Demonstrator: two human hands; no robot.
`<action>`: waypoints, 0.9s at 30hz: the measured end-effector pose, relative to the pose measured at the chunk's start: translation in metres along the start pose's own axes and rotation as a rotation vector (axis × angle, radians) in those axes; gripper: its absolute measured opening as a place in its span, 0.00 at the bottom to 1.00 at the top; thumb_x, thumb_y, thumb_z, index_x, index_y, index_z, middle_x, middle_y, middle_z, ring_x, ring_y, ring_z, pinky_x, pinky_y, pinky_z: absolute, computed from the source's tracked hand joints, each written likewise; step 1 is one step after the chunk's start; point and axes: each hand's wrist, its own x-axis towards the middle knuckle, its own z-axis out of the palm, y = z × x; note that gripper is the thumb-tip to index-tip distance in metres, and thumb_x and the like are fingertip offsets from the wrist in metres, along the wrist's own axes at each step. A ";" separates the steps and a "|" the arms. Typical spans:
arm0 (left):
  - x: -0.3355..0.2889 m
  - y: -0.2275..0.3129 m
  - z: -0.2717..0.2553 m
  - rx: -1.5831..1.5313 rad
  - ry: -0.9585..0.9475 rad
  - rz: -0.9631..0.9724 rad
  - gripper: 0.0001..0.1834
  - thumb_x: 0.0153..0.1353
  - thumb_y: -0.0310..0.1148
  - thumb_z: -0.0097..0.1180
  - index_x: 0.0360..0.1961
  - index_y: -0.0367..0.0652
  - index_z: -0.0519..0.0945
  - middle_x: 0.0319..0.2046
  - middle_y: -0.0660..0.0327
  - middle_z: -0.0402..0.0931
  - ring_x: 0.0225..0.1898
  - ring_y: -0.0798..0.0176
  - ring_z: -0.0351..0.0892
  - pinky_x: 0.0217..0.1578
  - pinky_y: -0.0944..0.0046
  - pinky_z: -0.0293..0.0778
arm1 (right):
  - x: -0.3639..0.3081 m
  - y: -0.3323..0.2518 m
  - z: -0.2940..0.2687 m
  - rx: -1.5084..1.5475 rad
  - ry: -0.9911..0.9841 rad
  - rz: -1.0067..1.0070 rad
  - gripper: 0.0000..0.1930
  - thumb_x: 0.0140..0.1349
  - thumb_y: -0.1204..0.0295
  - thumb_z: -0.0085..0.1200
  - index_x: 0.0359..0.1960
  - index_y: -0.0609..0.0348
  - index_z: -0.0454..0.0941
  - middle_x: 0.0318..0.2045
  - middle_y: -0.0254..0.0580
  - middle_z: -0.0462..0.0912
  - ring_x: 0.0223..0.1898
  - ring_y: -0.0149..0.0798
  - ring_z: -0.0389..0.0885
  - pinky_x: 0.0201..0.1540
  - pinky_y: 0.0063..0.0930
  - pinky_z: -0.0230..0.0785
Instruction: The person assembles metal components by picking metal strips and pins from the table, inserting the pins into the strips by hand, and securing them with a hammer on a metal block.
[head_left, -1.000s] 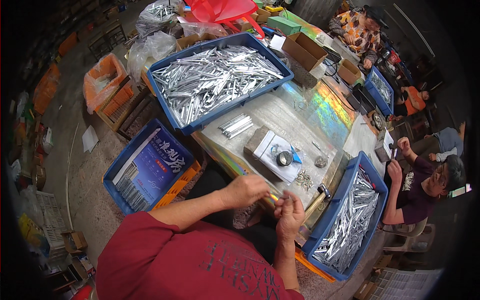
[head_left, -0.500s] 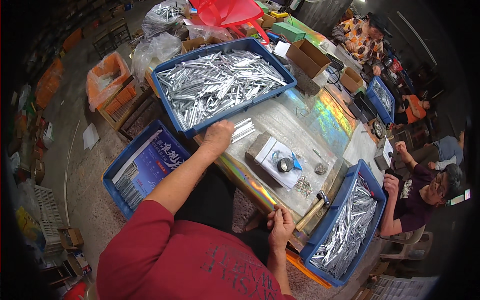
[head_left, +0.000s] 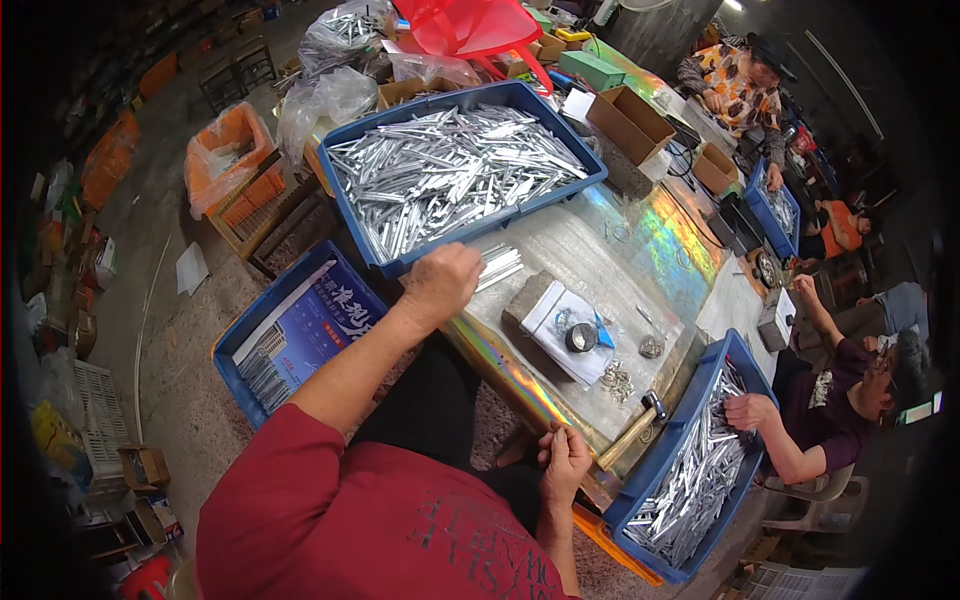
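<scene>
My left hand (head_left: 443, 284) is closed at the table's near edge, just below the large blue tray (head_left: 478, 216). Its fingers curl beside a short row of silver metal strips (head_left: 499, 267) lying on the table; whatever they grip is hidden. A heap of similar strips (head_left: 455, 165) fills that tray. Further right, my right hand (head_left: 565, 464) is pinched closed at the table edge, left of a hammer (head_left: 630, 432). I cannot make out what is between its fingers. Between the hands stands a block (head_left: 540, 305) with white paper and a small round dark container (head_left: 580, 338) on top.
Another blue tray (head_left: 620, 505) of strips stands at the table's right end, with a co-worker's hand (head_left: 752, 412) in it. Small metal pieces (head_left: 616, 381) lie by the block. A lower blue tray (head_left: 232, 372) sits left of my legs. Cardboard boxes (head_left: 630, 122) stand at the back.
The co-worker at the right has lowered a hand into the right tray. My view has shifted slightly; both my hands stay in nearly the same places on the table edge.
</scene>
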 end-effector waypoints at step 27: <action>0.039 -0.067 -0.041 -0.602 0.065 -0.358 0.04 0.48 0.27 0.51 0.23 0.37 0.73 0.18 0.66 0.71 0.17 0.76 0.67 0.17 0.76 0.61 | -0.007 0.013 -0.001 -0.078 -0.023 -0.020 0.09 0.58 0.71 0.42 0.33 0.64 0.71 0.18 0.33 0.70 0.14 0.20 0.62 0.16 0.11 0.53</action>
